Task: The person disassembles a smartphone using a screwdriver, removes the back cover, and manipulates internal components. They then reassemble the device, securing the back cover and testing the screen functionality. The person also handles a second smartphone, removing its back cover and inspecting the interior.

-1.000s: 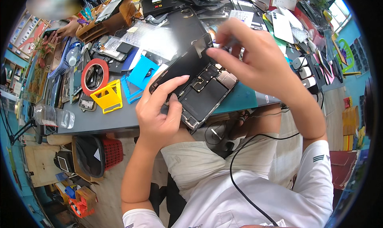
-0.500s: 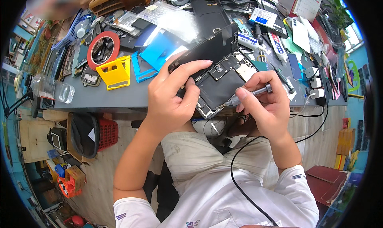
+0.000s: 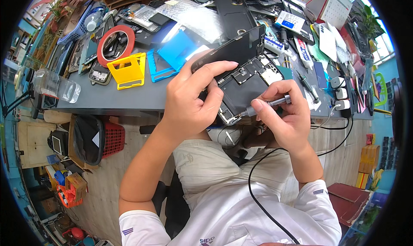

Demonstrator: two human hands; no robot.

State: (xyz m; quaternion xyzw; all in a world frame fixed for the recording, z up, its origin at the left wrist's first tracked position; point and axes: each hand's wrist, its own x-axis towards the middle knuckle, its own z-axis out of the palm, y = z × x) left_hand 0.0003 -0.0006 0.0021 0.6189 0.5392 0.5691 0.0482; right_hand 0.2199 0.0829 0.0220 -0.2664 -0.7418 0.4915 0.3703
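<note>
The left hand (image 3: 189,104) grips an opened phone (image 3: 241,80) at the near edge of the grey worktop (image 3: 120,102), thumb and fingers wrapped round its lifted black screen. The right hand (image 3: 284,117), at about four o'clock from the phone, pinches a slim grey screwdriver (image 3: 266,105), its tip touching the phone's lower corner. At nine o'clock from the phone stand a blue stand (image 3: 172,56) and a yellow stand (image 3: 125,72).
</note>
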